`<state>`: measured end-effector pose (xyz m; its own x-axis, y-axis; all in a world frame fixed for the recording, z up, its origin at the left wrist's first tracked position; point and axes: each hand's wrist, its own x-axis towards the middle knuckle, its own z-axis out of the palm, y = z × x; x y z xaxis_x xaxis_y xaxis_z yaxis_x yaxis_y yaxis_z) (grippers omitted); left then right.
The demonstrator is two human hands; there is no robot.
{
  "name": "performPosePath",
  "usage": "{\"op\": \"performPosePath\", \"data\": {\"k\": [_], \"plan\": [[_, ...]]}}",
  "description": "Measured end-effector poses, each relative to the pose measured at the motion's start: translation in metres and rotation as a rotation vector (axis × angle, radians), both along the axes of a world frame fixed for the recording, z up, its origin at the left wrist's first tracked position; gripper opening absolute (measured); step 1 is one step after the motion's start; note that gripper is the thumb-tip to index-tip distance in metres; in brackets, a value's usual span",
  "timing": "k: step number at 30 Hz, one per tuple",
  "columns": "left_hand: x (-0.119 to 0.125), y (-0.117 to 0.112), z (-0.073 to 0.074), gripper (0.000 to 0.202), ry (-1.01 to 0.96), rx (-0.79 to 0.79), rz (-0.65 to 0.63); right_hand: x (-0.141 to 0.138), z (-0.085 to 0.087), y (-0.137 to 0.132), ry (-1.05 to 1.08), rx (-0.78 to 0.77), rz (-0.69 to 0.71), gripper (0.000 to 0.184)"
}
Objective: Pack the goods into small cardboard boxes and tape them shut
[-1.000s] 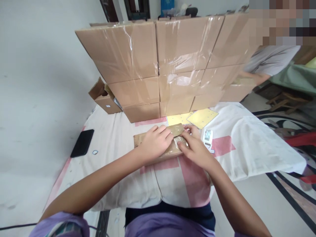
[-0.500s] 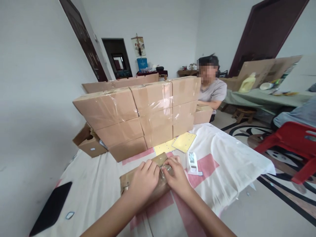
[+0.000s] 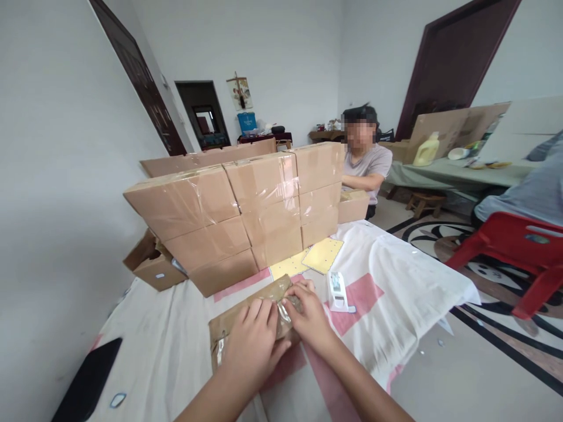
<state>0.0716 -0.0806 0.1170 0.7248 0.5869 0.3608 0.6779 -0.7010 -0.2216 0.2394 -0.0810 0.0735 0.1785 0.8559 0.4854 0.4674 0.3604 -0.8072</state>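
A flat brown cardboard parcel [image 3: 233,315], partly covered in shiny clear tape, lies on the cloth in front of me. My left hand [image 3: 253,334] grips it across the middle, fingers over its top and thumb apart at the near side. Toward the parcel's right end, my right hand [image 3: 305,308] is closed on it, thumb and forefinger together at the taped surface. Both hands hide much of the near side. Just right of them stands a small white device [image 3: 336,292], probably a tape dispenser or label maker.
Stacked cardboard boxes [image 3: 206,202] form a wall behind the parcel. Yellow dotted sheets [image 3: 323,256] lie at its foot. An open box [image 3: 156,269] and a black flat object [image 3: 90,378] are at left. A person [image 3: 367,167] sits behind; a red chair [image 3: 505,246] stands right.
My left thumb has spread away from the fingers toward the near side of the parcel. The right hand keeps its hold. The whole view has shifted slightly.
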Motion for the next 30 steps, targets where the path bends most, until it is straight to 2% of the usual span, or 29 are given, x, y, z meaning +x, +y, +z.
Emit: {"op": "performPosePath", "data": {"k": [6, 10, 11, 13, 16, 18, 20, 22, 26, 28, 30], "plan": [[0.003, -0.01, -0.029, 0.041, -0.08, 0.096, 0.099, -0.002, 0.0, -0.002, -0.019, 0.006, -0.023, 0.013], [0.003, -0.014, -0.039, 0.042, -0.142, 0.1, 0.137, -0.001, -0.008, -0.005, 0.057, 0.065, -0.03, 0.007], [0.003, -0.015, -0.04, 0.041, -0.153, 0.098, 0.142, 0.002, -0.013, -0.006, 0.121, 0.099, 0.002, 0.014], [0.004, -0.017, -0.04, 0.039, -0.167, 0.086, 0.147, 0.012, -0.026, -0.004, 0.259, 0.127, 0.148, 0.048], [0.005, -0.019, -0.037, 0.038, -0.168, 0.061, 0.165, 0.034, -0.048, 0.006, 0.349, 0.002, 0.468, 0.104], [0.006, -0.02, -0.036, 0.039, -0.155, 0.047, 0.181, 0.045, -0.057, 0.014, 0.328, -0.134, 0.634, 0.126], [0.004, -0.02, -0.035, 0.039, -0.146, 0.038, 0.191, 0.05, -0.06, 0.018, 0.282, -0.22, 0.712, 0.135], [0.001, -0.021, -0.036, 0.038, -0.148, 0.029, 0.184, 0.048, -0.061, 0.016, 0.256, -0.199, 0.685, 0.137], [-0.007, -0.03, -0.034, 0.033, -0.175, 0.041, 0.117, 0.032, -0.064, -0.01, 0.338, 0.011, 0.502, 0.129], [-0.008, -0.043, -0.027, 0.029, -0.212, 0.11, 0.054, 0.025, -0.065, -0.029, 0.391, 0.089, 0.394, 0.124], [-0.006, -0.061, -0.017, 0.023, -0.308, 0.215, -0.075, 0.026, -0.062, -0.05, 0.454, 0.117, 0.28, 0.121]]}}
